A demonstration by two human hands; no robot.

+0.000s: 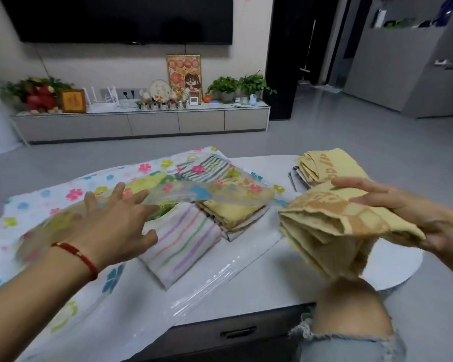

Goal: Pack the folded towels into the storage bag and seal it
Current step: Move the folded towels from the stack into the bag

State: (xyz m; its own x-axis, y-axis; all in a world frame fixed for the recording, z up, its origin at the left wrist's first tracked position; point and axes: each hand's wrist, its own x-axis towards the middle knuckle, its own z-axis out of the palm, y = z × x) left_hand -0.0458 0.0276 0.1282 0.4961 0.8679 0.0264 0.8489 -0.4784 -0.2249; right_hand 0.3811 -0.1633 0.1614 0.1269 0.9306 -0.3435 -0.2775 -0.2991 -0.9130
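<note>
A clear storage bag printed with coloured flowers lies across the white table, its mouth facing me. Inside it sit a striped white towel, a yellow towel and a grey-striped towel further back. My left hand hovers with fingers spread over the bag's lifted upper flap. My right hand holds a folded yellow towel with orange pattern in the air, right of the bag's mouth. A small stack of folded towels waits at the table's far right.
My knee in torn jeans is against the table's front right edge, beside a dark drawer handle. A low TV cabinet with plants and ornaments stands across the grey floor.
</note>
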